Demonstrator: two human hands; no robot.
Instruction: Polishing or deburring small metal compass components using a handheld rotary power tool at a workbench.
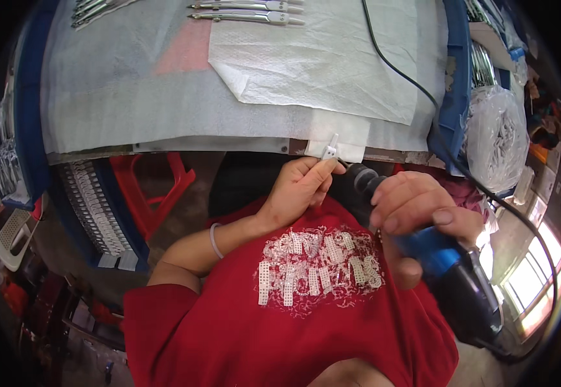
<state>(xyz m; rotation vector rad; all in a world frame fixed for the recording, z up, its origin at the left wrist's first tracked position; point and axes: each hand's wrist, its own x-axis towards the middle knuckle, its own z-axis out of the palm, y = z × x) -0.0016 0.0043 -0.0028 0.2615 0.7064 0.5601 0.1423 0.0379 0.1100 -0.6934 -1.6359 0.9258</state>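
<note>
At the table's near edge, my left hand point(301, 187) pinches a drawing compass point(330, 151) by its pale head between thumb and fingers. The rest of the compass is hidden under that hand. My right hand point(419, 203) is wrapped round a corded electric screwdriver point(434, 250), blue and black. Its dark nose point(362, 178) points left at the compass head, close to my left fingertips; I cannot tell whether the bit touches a screw. Beneath the compass head lies a small white pad point(351, 132) on the table edge.
Silver compasses point(248, 11) lie on the white-covered table point(100, 116), with more point(90, 11) at the far left. Blue crates point(456, 97) flank it, one beside a plastic bag of metal parts point(496, 132). The black cord point(416, 84) crosses on the right. A red stool point(145, 190) stands below left.
</note>
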